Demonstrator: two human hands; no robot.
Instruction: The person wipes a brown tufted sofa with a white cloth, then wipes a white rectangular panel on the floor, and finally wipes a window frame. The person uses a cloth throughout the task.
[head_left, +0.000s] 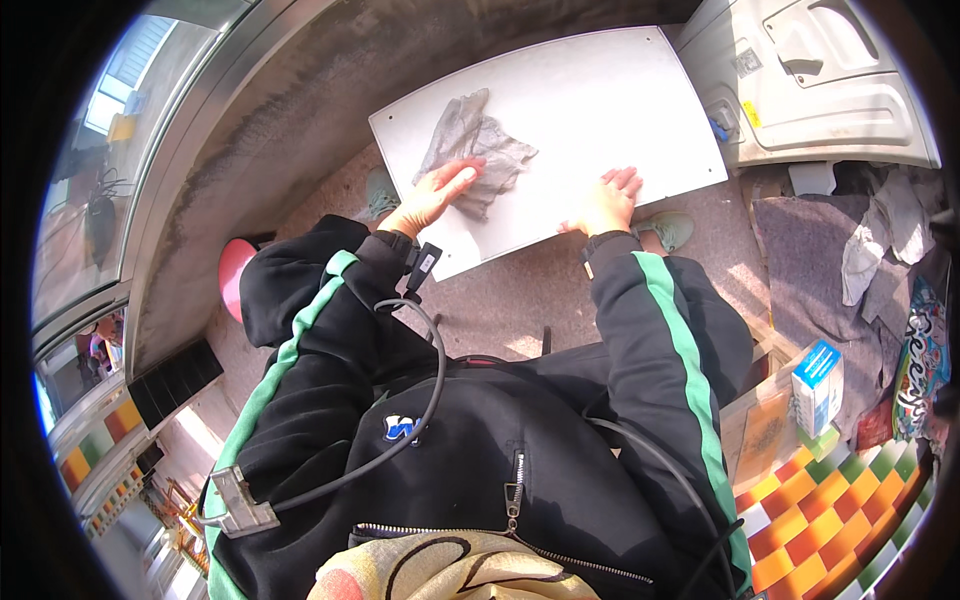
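In front of me is a white rectangular panel (592, 97) with small holes or screws near its corners. A crumpled, thin grey cloth (502, 150) lies on its left half. My left hand (442, 187) is on the lower part of this cloth, thumb uppermost, with the cloth bunched at the fingers; the undersides of the fingers are hidden. My right hand (611, 199) rests palm down on the panel by the near edge, fingers spread a little and thumb towards that edge. It has no object in it.
A concrete wall (300, 97) runs behind and left, below a window frame. A pale plastic appliance casing (825, 97) stands at the right. Nearby are a grey mat (810, 262), white rags (870, 247) and a blue-and-white box (817, 375). A cable (439, 367) loops from my left wrist.
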